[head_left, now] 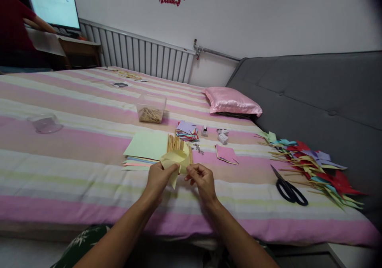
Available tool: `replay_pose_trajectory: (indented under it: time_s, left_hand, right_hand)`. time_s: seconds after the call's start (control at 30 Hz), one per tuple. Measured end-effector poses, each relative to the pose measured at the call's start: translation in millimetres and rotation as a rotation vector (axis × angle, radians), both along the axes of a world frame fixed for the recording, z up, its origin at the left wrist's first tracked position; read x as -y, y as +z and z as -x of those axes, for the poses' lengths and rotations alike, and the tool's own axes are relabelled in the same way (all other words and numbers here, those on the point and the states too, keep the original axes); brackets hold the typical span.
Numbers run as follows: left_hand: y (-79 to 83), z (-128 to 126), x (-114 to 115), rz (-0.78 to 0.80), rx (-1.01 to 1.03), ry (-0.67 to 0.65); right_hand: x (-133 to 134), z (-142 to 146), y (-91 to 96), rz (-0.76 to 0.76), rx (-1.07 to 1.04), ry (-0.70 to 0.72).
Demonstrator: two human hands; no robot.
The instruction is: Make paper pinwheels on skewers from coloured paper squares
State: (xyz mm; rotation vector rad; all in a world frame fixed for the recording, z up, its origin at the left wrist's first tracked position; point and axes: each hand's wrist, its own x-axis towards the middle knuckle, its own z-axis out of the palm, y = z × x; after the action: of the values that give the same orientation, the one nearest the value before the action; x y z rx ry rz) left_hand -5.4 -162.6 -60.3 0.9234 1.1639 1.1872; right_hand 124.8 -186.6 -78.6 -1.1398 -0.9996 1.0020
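Note:
A yellow paper pinwheel [181, 159] with curled blades is held up between my two hands, above the bed's near side. My left hand [160, 177] pinches it from the left, thumb on the paper. On its right edge, the fingers of my right hand [201, 178] are closed against the paper; whether they also hold something small is hidden. Just behind lie a bundle of thin wooden sticks [175, 142] and a stack of coloured paper sheets [149, 145]. Small metal pins [197, 148] are scattered to the right, near a pile of small coloured paper squares [187, 128].
Black-handled scissors [290, 190] and a heap of finished pinwheels [313, 162] lie at the right. A clear box of sticks [151, 109], pink paper [226, 154], small boxes [222, 136], a clear lid [46, 123] and a pink pillow [234, 100] rest farther off. A person [18, 25] sits at a monitor.

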Motion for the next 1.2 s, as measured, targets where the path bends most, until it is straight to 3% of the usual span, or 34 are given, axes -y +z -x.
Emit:
replay_pose_trajectory:
  time_s: [0.2, 0.4, 0.53, 0.77, 0.9, 1.03, 1.2]
  left_hand:
    - [6.3, 3, 0, 0.065, -0.001, -0.054]
    - [8.6, 1, 3, 0.074, -0.083, -0.165]
    - [6.4, 0, 4, 0.059, -0.169, -0.210]
    - [6.0, -1, 5, 0.080, -0.156, -0.285]
    - [8.5, 0, 5, 0.114, -0.088, -0.273]
    - [10.4, 3, 3, 0.130, -0.039, -0.264]
    - [13.6, 6, 3, 0.152, -0.030, -0.277]
  right_hand:
    - [-3, -12, 1.5, -0.061, -0.009, -0.073]
    - [-5, -20, 6.0, -0.126, 0.003, -0.014]
    - [-8, -23, 4.2, -0.086, 0.042, 0.033]
    - [-15, -30, -3.9, 0.002, -0.033, -0.106]
    - [-10, -28, 1.5, 0.067, -0.082, 0.042]
    - [-5, -28, 9.9, -0.056, -0.102, 0.163]
    - [-4, -36, 13.3, -0.099, 0.134, 0.322]
